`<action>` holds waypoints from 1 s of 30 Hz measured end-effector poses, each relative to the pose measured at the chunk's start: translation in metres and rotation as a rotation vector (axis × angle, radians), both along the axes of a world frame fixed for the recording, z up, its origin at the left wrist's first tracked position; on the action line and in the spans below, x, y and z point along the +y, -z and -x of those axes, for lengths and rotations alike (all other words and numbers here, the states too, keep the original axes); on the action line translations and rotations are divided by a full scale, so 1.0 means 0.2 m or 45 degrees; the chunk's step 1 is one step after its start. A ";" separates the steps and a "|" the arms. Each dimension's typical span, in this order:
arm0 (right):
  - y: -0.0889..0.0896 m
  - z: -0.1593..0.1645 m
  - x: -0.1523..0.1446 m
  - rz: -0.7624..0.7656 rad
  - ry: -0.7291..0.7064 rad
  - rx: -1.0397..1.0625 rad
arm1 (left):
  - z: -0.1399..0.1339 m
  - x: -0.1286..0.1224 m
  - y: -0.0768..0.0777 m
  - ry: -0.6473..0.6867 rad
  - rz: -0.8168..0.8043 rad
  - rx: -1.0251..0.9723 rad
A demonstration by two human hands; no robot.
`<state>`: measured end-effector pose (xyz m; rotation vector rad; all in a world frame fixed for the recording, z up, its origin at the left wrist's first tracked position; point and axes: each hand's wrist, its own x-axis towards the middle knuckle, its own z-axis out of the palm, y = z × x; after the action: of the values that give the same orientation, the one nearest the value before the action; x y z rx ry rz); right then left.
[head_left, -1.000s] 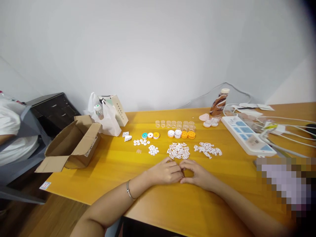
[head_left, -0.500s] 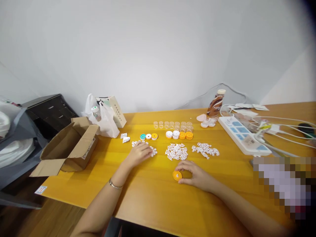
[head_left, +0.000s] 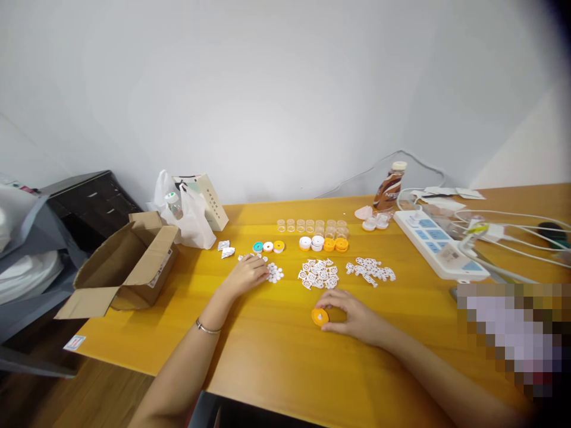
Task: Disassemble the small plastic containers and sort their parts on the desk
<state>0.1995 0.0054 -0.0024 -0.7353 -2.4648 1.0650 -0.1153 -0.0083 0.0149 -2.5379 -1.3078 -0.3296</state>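
My right hand (head_left: 350, 318) holds an orange round cap (head_left: 320, 317) by its edge, between thumb and fingers, near the middle of the table. A small white piece shows at the cap's centre. Over to the left, my left hand (head_left: 245, 274) lies on a pile of small white discs (head_left: 275, 273), its fingers together and bent downward. Its fingertips are partly hidden, and anything in them cannot be made out. Behind the hands are a teal cap (head_left: 257, 246), white caps (head_left: 317, 242) and orange caps (head_left: 341, 244). Two groups of white cut-out plastic pieces (head_left: 318, 274) lie beyond my right hand.
Clear plastic cups (head_left: 310, 226) stand in rows at the back. An open cardboard box (head_left: 138, 273) and a white plastic bag (head_left: 196, 220) are at left. To the right are a drink bottle (head_left: 391, 185), a power strip (head_left: 439, 246) and loose cables.
My left hand has shifted slightly left over the white discs, uncovering more of them. My right hand and the orange cap have stayed almost still.
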 end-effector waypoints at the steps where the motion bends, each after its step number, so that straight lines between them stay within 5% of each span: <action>1: 0.00 0.00 0.00 0.004 0.001 -0.002 | 0.00 0.00 0.00 0.003 0.005 0.002; 7: 0.01 0.00 0.00 -0.002 -0.006 -0.003 | -0.06 -0.03 -0.03 0.062 0.009 -0.157; 16: 0.02 0.00 0.00 -0.031 0.005 0.034 | -0.48 -0.16 0.01 0.474 0.306 -0.436; 23: 0.02 0.01 0.00 -0.056 0.014 0.039 | -0.52 -0.16 0.07 0.435 0.133 -0.240; 30: 0.01 0.01 0.00 -0.055 0.011 0.035 | -0.52 -0.17 0.04 0.517 -0.090 0.022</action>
<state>0.1970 0.0063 -0.0044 -0.7124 -2.4512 1.0088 -0.0110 -0.0427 0.0063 -2.7231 -0.7497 -0.4231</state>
